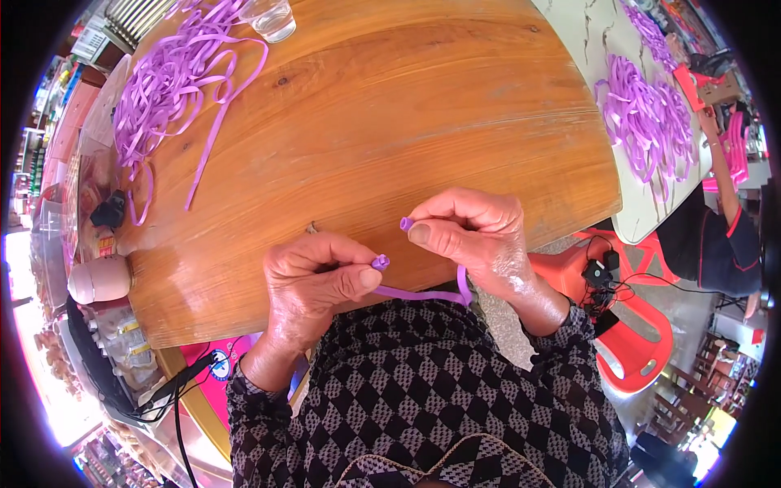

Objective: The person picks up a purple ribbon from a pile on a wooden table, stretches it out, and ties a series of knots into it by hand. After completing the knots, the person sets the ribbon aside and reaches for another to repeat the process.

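Currently, I'm pinching a purple ribbon's (419, 295) two folded ends, one in the left hand (313, 281), one in the right hand (480, 236), slack running crosswise between them by the tabletop's (423, 138) near edge, right end farther out. I'm counting one heap (175, 89), one glass (275, 23) toward the far-left corner, at least two bundles (634, 114) past the right edge.

Purple strap (419, 295) sags below its 2 small, folded, pinched bits (380, 262).

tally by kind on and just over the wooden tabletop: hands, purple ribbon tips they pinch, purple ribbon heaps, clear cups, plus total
Left hand, right hand: 2
Purple ribbon tips: 2
Purple ribbon heap: 1
Clear cup: 1
Total: 6
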### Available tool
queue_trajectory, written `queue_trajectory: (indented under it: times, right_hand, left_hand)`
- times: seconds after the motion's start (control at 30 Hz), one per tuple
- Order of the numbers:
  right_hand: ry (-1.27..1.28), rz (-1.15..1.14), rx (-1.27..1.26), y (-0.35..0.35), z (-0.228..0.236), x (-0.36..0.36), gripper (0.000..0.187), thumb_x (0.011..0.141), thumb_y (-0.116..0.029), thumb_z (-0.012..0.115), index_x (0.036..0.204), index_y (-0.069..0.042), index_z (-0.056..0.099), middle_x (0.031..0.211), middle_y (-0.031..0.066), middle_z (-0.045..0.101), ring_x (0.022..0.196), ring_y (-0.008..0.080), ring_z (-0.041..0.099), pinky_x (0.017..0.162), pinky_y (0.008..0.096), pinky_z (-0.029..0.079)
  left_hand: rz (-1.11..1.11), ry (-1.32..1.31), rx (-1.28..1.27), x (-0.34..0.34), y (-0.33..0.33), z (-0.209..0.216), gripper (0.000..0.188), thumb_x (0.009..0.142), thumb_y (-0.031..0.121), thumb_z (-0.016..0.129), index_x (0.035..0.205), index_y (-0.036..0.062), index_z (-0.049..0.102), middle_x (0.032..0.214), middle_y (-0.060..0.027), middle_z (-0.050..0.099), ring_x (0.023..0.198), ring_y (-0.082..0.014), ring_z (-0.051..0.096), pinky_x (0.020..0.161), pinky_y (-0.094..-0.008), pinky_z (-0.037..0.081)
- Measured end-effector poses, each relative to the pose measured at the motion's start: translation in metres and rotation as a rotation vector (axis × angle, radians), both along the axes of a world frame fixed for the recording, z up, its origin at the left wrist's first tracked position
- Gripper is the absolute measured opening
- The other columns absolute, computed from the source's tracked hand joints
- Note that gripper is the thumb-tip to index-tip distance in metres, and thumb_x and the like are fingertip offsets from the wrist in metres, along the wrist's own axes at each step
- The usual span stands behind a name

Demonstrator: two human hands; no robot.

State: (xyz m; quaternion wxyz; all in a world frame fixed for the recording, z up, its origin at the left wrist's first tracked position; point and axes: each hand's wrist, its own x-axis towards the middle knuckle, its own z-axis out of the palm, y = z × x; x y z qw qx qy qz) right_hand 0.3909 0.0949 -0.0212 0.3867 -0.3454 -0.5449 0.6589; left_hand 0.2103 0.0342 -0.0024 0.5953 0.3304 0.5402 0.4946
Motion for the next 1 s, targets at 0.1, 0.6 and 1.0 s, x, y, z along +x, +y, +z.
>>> queue_trajectory:
  times: [0.1, 0.6, 1.0]
  right_hand:
    - [0.014, 0.018, -0.030, -0.001, 0.002, -0.003, 0.010, 0.078, -0.003, 0.065, 0.087, 0.001, 0.064, 0.074, 0.0000, 0.061, 0.060, 0.0006, 0.045, 0.051, 0.0155, 0.034]
    - [0.178, 0.021, 0.001, -0.006, -0.002, 0.003, 0.012, 0.074, 0.001, 0.067, 0.084, 0.003, 0.062, 0.074, 0.0061, 0.062, 0.064, 0.0069, 0.056, 0.055, 0.0190, 0.043]
    - [-0.161, 0.027, 0.635, 0.001, -0.006, 0.002, 0.013, 0.069, 0.002, 0.067, 0.080, 0.000, 0.063, 0.061, 0.0063, 0.056, 0.047, 0.0154, 0.049, 0.042, 0.0275, 0.034]
  left_hand:
    - [-0.003, -0.060, -0.029, 0.002, 0.002, -0.002, 0.022, 0.063, 0.009, 0.076, 0.071, -0.0038, 0.060, 0.061, -0.0064, 0.058, 0.046, -0.0088, 0.048, 0.041, -0.0195, 0.036]
    - [0.025, -0.149, 0.044, 0.004, 0.005, -0.015, 0.020, 0.065, 0.007, 0.075, 0.073, -0.0039, 0.060, 0.062, -0.0085, 0.059, 0.049, -0.0117, 0.052, 0.045, -0.0213, 0.040]
    - [-0.129, 0.372, 0.171, 0.004, 0.007, 0.002, 0.016, 0.068, 0.002, 0.071, 0.081, -0.0046, 0.065, 0.070, -0.0059, 0.062, 0.055, -0.0080, 0.051, 0.048, -0.0187, 0.038]
